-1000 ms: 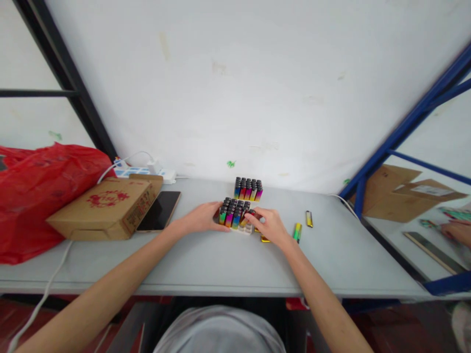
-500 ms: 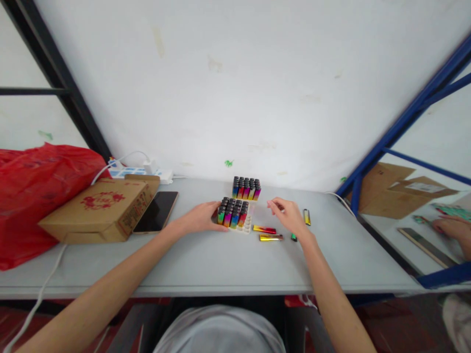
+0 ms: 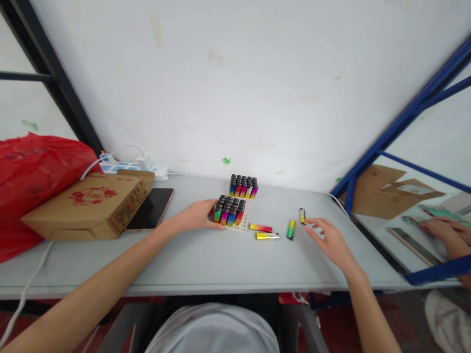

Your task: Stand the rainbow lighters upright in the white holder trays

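Note:
My left hand [image 3: 198, 215] grips the left side of a white lighter tray [image 3: 243, 226], thumb in front and fingers behind. Upright lighters [image 3: 231, 212] with black tops and rainbow bodies fill most of it; bare sockets show along its right side. My right hand [image 3: 327, 240] is open, its fingertips close to a yellow lighter [image 3: 302, 216] on the table. Between the hands lie a green-yellow lighter [image 3: 291, 229], a red-yellow lighter [image 3: 261, 228] and a yellow lighter with a silver end [image 3: 267, 236].
A second block of upright lighters [image 3: 244, 186] stands behind the tray, near the wall. On the left are a phone [image 3: 150, 209], a cardboard box [image 3: 84, 203], a red bag [image 3: 40, 181] and a power strip [image 3: 160, 172]. A blue frame [image 3: 382, 122] borders the right, with another person's hands [image 3: 445, 233] beyond.
My right hand has moved right and toward me, away from the tray, and its fingers have spread. The green-yellow lighter is uncovered now. My left hand stays at the tray.

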`<action>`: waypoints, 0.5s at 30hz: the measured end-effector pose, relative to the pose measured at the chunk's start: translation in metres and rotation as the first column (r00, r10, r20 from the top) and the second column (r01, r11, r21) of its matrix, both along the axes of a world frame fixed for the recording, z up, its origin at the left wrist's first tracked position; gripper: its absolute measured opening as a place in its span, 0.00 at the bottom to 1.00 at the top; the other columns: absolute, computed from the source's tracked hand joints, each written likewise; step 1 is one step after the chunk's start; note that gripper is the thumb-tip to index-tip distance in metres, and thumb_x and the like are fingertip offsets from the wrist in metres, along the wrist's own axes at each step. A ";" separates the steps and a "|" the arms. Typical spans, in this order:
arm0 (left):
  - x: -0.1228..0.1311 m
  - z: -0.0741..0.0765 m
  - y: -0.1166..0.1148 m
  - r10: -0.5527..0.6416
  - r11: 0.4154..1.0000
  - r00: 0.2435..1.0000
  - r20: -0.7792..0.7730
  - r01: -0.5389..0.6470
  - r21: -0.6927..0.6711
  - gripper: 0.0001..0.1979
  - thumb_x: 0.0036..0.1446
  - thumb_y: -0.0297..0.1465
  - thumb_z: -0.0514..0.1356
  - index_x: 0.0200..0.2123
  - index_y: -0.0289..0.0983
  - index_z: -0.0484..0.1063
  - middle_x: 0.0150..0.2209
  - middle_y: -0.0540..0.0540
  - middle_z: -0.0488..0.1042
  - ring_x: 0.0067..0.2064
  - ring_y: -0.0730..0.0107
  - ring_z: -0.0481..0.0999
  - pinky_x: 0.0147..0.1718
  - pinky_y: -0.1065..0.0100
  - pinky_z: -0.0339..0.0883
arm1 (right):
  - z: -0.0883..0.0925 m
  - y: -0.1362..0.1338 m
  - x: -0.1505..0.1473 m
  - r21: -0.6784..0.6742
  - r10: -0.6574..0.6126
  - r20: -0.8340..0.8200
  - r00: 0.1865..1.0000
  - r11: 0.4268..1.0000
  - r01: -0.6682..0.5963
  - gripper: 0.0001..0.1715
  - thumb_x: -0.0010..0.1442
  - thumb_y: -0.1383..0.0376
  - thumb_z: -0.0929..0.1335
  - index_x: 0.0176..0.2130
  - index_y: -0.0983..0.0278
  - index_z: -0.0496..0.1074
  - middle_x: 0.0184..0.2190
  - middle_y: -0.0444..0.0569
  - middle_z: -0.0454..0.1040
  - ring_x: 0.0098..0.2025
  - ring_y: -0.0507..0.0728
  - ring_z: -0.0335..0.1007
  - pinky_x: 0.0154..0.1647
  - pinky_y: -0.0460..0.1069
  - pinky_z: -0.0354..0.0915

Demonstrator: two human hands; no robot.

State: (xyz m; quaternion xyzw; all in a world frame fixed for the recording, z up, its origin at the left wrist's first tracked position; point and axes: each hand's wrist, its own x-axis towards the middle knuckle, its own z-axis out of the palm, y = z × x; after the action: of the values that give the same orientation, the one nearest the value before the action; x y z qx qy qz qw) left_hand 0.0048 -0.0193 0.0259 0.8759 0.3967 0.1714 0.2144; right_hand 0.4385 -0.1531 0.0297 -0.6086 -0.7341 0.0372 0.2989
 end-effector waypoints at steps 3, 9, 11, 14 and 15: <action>0.000 0.001 0.000 0.013 1.000 1.000 0.000 -0.013 -0.008 0.39 0.45 0.58 0.71 0.54 0.40 0.74 0.54 0.39 0.81 0.54 0.45 0.80 0.53 0.58 0.72 | -0.016 -0.005 0.033 0.033 -0.193 -0.045 0.980 0.980 0.195 0.26 0.67 0.47 0.65 0.49 0.63 0.77 0.46 0.58 0.79 0.41 0.63 0.78 0.38 0.56 0.72; 0.000 0.000 0.001 0.014 1.000 0.999 0.039 -0.013 -0.016 0.38 0.43 0.58 0.71 0.51 0.40 0.75 0.48 0.41 0.83 0.50 0.48 0.81 0.49 0.60 0.72 | -0.030 0.014 0.060 0.071 -0.310 -0.035 0.950 0.947 0.312 0.27 0.65 0.48 0.63 0.48 0.65 0.75 0.41 0.58 0.80 0.37 0.62 0.78 0.45 0.59 0.72; -0.001 -0.001 0.001 0.009 1.000 0.999 0.037 -0.009 -0.016 0.37 0.44 0.58 0.71 0.51 0.41 0.75 0.47 0.41 0.83 0.49 0.48 0.81 0.49 0.60 0.72 | -0.032 0.029 0.057 0.055 -0.332 0.001 0.943 0.942 0.331 0.25 0.66 0.50 0.63 0.49 0.66 0.75 0.40 0.58 0.80 0.36 0.62 0.78 0.45 0.58 0.71; -0.002 -0.002 0.002 0.007 1.000 0.999 0.039 -0.007 -0.015 0.37 0.44 0.59 0.70 0.51 0.41 0.75 0.48 0.42 0.83 0.49 0.49 0.81 0.48 0.60 0.72 | -0.034 0.056 0.047 -0.002 -0.395 0.089 0.914 0.918 0.397 0.24 0.66 0.50 0.65 0.50 0.66 0.75 0.37 0.58 0.80 0.37 0.64 0.78 0.46 0.57 0.70; -0.002 -0.002 0.002 0.010 1.000 0.999 0.042 -0.010 -0.013 0.38 0.44 0.59 0.70 0.51 0.41 0.75 0.48 0.42 0.83 0.49 0.49 0.81 0.48 0.61 0.72 | -0.035 0.065 0.044 -0.028 -0.417 0.119 0.901 0.906 0.423 0.25 0.66 0.50 0.67 0.50 0.67 0.74 0.37 0.59 0.80 0.39 0.65 0.78 0.46 0.57 0.69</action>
State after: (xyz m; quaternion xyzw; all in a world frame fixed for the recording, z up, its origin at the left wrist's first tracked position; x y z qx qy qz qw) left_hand 0.0027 -0.0174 0.0234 0.8687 0.3976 0.1885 0.2274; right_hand 0.4821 -0.0880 -0.0051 -0.7613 -0.5999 -0.0423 0.2425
